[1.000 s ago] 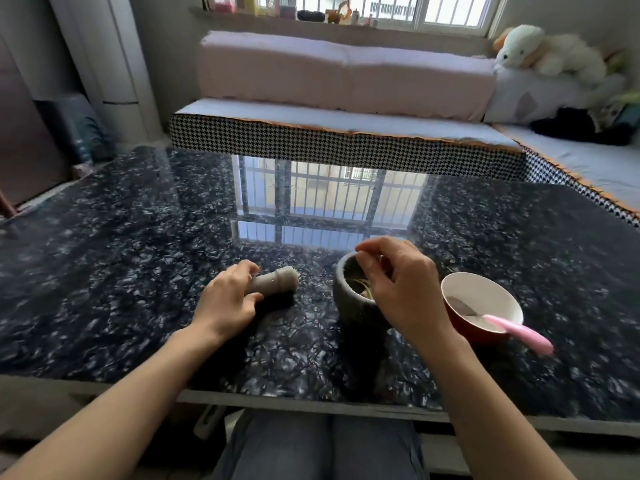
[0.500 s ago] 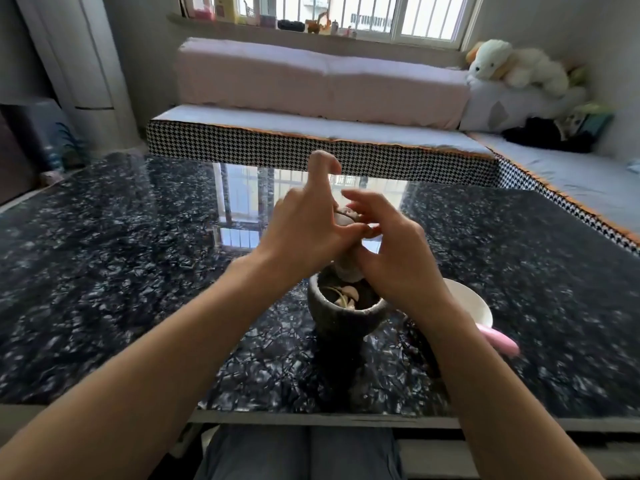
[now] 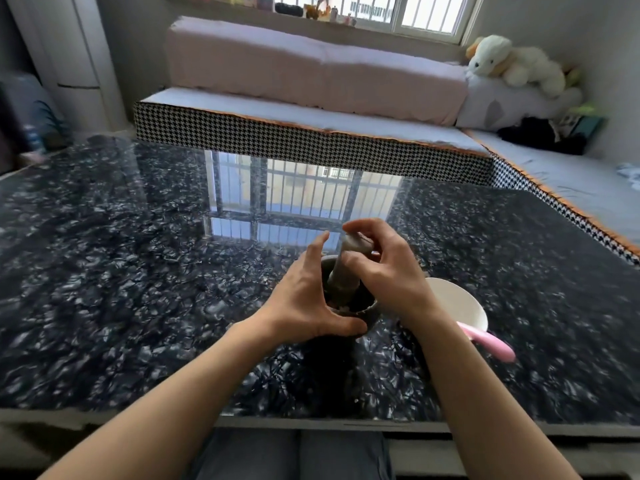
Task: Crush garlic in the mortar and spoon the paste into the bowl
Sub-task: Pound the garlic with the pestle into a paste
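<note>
Right hand (image 3: 388,275) grips the pestle (image 3: 346,263), held steep with its tip down in the mortar (image 3: 369,315) to bear on the garlic. Left hand (image 3: 304,299), fingers spread, braces the mortar's 9 o'clock side. Bowl (image 3: 460,304) and spoon (image 3: 488,342) wait at 3 o'clock.

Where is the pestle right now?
In the head view, centre, the pestle stands tilted inside the mortar, gripped by the right hand; the white bowl sits just right.
</note>
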`<state>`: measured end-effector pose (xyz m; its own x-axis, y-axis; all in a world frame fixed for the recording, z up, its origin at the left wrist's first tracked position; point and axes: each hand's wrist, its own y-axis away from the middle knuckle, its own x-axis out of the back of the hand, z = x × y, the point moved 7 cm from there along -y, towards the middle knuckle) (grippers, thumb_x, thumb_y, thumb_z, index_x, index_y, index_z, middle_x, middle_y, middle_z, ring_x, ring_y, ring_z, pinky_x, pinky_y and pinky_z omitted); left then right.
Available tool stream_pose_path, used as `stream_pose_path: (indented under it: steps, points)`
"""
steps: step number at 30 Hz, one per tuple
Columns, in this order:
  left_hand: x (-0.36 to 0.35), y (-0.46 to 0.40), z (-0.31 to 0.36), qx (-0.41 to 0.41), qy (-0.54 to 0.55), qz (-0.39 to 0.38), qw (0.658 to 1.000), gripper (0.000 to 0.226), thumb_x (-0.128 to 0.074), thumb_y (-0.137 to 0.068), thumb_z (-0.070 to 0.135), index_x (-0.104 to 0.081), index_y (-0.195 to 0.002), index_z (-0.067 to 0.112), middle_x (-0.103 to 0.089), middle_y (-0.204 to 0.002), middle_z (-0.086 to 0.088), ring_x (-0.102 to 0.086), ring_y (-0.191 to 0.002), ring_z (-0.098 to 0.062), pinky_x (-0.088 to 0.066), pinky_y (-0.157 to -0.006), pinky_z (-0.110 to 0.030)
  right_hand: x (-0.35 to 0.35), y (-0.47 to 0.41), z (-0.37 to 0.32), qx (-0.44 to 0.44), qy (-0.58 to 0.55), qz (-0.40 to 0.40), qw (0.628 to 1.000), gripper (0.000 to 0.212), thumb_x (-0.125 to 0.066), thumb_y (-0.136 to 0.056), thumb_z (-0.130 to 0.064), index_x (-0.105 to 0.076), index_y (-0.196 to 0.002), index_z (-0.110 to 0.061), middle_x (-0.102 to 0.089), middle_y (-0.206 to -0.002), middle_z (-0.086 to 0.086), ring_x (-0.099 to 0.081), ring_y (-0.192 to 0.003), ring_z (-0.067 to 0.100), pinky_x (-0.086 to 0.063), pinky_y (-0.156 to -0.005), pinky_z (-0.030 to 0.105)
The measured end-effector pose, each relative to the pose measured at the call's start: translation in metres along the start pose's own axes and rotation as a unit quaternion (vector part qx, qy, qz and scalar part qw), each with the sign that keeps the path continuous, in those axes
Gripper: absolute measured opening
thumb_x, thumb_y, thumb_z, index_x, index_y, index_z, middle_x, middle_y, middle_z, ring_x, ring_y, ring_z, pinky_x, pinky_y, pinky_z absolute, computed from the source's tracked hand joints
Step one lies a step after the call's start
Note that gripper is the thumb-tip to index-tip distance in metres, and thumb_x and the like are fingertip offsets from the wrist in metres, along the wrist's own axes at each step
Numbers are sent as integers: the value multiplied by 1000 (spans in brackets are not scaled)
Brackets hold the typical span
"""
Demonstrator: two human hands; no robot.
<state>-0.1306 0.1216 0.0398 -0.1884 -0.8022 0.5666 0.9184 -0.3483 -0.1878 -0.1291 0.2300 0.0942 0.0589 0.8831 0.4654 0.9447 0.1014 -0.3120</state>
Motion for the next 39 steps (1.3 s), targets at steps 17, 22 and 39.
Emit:
stream_pose_path:
  steps: [17, 22, 39]
  points:
    - [6, 26, -3, 6, 4, -1, 1000, 134, -85, -49, 46, 11, -142, 38, -27, -144, 4, -23, -132, -9, -21, -110, -30, 12, -5, -35, -71, -349, 180, 917, 37, -52, -90, -33, -60, -61, -11, -42, -38, -10, -35, -37, 9, -35, -41, 23]
    - [7, 27, 0, 13, -1, 34, 999, 120, -74, -44, 63, -14, -143, 31, -32, -143, 10, -27, -132, -8, -25, -111, -33, -5, 2, -56, 90, -67, 54, 992, 23, -56, -86, -31, -65, -76, -12, -62, -67, 10, -56, -57, 13, -51, -59, 33]
    - [7, 24, 8, -46, 48, 50, 997, 68, -79, -51, 45, -49, -109, 30, -57, -103, 9, -55, -100, -11, -48, -84, -40, -30, 16, -39, 100, 320, 49, 941, 24, -61, -79, -42, -48, -83, -22, -54, -77, -8, -47, -68, 15, -33, -62, 28]
